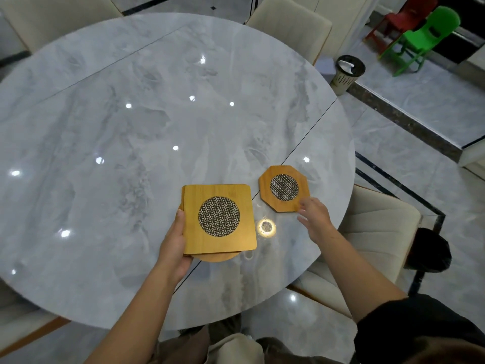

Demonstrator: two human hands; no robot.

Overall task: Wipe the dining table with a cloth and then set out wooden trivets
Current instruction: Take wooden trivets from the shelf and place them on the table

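My left hand (175,241) grips a stack of wooden trivets (219,219) by its left edge, above the round grey marble table (131,122). The top trivet is square with a round mesh centre; a round one peeks out beneath it. An octagonal wooden trivet (284,188) with a mesh centre lies flat on the table near the right edge. My right hand (313,215) hovers at that trivet's lower right corner, fingers spread, fingertips at or just off its edge. No cloth is visible.
Cream upholstered chairs (378,232) ring the table, one close on the right, one at the far side (291,24). A small bin (347,72) stands on the floor beyond the right edge. Green (425,38) and red plastic chairs sit at the back right.
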